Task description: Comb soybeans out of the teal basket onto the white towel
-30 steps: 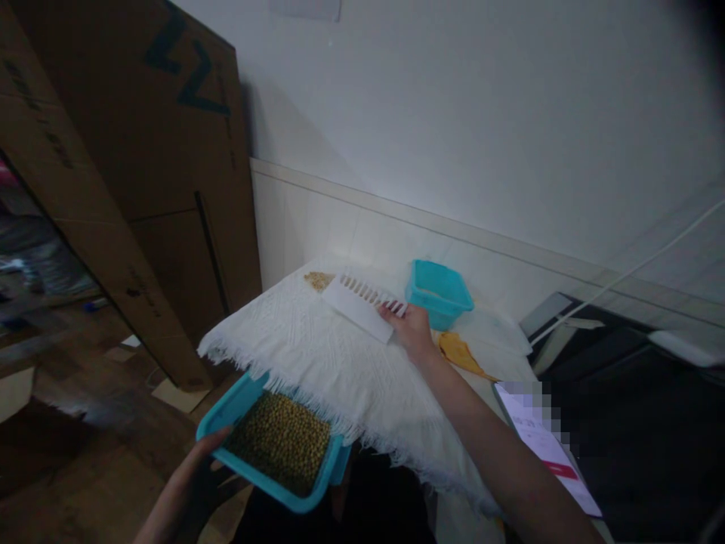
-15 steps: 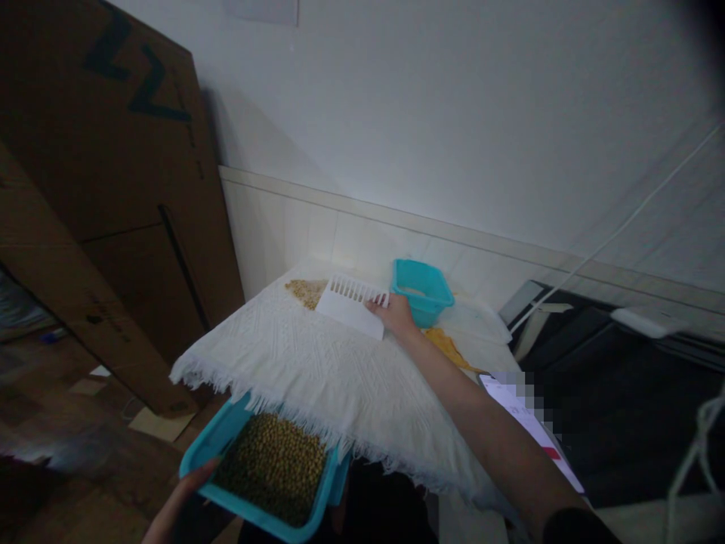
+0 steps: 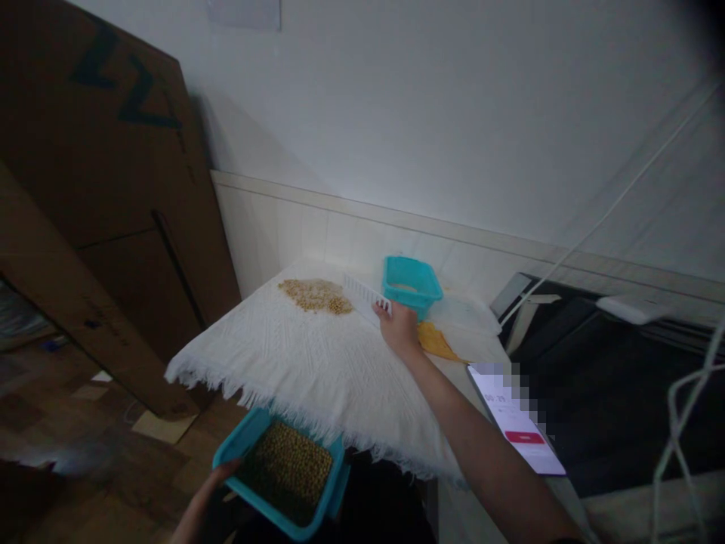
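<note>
My right hand (image 3: pixel 401 329) is closed on the slotted end of a white plastic scoop (image 3: pixel 365 301), holding it tilted over the table. Left of the scoop lies a spread pile of pale grains and yellow beans (image 3: pixel 317 295) on a white fringed cloth (image 3: pixel 283 351). Below the cloth's front edge, my left hand (image 3: pixel 212 491) grips the left rim of a teal basin (image 3: pixel 272 515). Yellow beans (image 3: pixel 300 461) fill it, with darker green ones towards the near side. The cloth's fringe hangs over its far rim.
Behind my right hand stands a second teal basin (image 3: pixel 412 283) with a little pale content. Beside it lie a yellow cloth (image 3: pixel 436 341) and a clear lid (image 3: pixel 467 313). A lit phone (image 3: pixel 524 427) rests at the right; a large cardboard box (image 3: pixel 130 189) stands left.
My right hand has tilted the scoop and drawn it off the pile, where more grains and beans now show. The basin in my left hand has shifted slightly right.
</note>
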The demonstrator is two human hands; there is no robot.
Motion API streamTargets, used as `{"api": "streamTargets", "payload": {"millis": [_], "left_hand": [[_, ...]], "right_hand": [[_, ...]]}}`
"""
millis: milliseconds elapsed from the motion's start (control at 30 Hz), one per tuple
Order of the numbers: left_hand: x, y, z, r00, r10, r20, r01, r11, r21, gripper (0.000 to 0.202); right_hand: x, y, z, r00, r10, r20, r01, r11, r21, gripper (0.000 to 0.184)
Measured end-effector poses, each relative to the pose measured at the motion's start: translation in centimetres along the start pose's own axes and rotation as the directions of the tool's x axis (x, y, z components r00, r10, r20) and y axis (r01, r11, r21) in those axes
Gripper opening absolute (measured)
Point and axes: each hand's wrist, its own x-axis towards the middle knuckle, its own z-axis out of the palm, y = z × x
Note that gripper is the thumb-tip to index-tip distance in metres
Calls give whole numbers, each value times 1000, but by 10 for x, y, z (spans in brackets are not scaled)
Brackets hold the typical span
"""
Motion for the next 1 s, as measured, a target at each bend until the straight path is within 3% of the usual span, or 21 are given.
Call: {"api": "streamTargets", "payload": {"millis": [100,267,400,633,1000], "left_hand": [[3,-13,3,997,78,-11,-78,997,18,77],[6,-19,2,990,113,-84,-106,991,83,50],[7,-23,0,990,128,-61,-116,977,177,53],[13,-32,-3,985,163,-53,-150,970,191,53],[14,-39,1,991,134,-21,-127,971,200,51]], "right_hand": [[-2,-2,0,1000,-8,15,8,1000,-5,21],[-2,-2,-1,999,-25,32,24,998,54,26],[0,1,-4,999,-42,33,38,993,114,25],[-3,-5,-2,985,-141,98,102,940,324,27],[-12,-15,3,972,-198,123,130,899,419,19]]}}
